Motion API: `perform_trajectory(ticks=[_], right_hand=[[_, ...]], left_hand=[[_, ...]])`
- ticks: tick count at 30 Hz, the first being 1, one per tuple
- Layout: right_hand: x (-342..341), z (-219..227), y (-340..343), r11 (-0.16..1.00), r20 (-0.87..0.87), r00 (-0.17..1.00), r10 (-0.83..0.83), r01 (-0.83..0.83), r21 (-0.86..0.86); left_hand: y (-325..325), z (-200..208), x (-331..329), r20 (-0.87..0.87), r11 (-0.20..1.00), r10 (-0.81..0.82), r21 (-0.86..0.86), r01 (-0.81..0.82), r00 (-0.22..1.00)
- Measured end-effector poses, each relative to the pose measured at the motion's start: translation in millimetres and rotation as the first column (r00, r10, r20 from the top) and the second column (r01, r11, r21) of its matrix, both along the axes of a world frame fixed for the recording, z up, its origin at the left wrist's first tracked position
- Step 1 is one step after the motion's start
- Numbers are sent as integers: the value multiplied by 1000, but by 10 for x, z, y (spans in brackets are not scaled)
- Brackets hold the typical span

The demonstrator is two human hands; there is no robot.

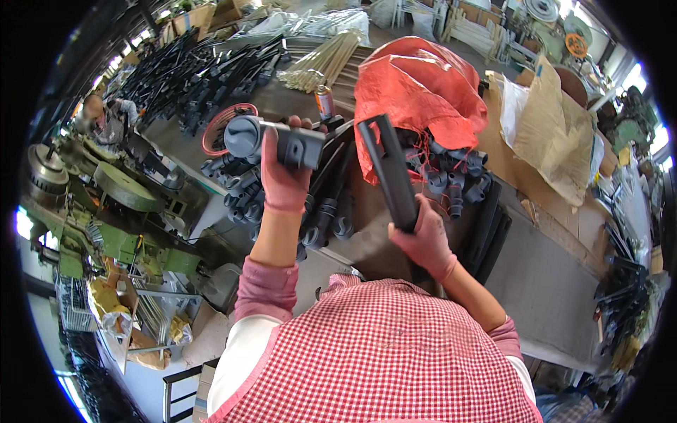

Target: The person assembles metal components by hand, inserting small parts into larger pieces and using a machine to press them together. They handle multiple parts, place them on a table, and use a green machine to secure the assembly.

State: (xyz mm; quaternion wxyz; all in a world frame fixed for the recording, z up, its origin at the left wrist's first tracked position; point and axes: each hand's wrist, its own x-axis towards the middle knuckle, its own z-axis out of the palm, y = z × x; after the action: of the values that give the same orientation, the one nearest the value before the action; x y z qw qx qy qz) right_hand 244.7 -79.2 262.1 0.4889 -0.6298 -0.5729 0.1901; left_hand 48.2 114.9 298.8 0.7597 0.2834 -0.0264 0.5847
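Your left hand (285, 180) holds a grey fitting (300, 146), thumb across its near face and fingers wrapped behind it, some tips showing above its upper edge. The grip is closed on the piece; the full finger contact is hidden behind it. Your right hand (428, 243) grips a black bar (389, 173) by its lower end, fingers curled round it; the contact on the far side cannot be told.

The relation of note is the one between these two pieces. The bar stands to the right of the fitting, near but apart from it. Its long axis runs from your right hand up and away, leaning left at the top. The fitting's long axis lies crosswise, its round end to the left and its other end facing the bar's upper half. Your left hand is nearer the fitting, your right nearer the bar.

Both pieces are held up over the surface (550, 289). Loose dark-grey joints (243, 185) lie beyond your left forearm; a red sack (423, 81) stands beyond the bar.
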Motion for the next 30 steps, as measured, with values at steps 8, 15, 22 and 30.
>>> perform_trajectory(ticks=[8,15,22,30], right_hand=[[-104,124,66,983,185,980,74,-41,-180],[84,188,80,954,215,951,222,-165,-251],[118,143,314,986,516,843,152,-97,-132],[762,-861,148,970,264,939,-219,239,-47]], left_hand=[[111,119,298,55,977,-67,-200,76,996],[57,214,221,-341,941,-337,-129,312,877],[-506,-971,-10,-558,862,-366,-504,46,745],[1401,-2190,-1118,-277,714,315,-562,-419,908]])
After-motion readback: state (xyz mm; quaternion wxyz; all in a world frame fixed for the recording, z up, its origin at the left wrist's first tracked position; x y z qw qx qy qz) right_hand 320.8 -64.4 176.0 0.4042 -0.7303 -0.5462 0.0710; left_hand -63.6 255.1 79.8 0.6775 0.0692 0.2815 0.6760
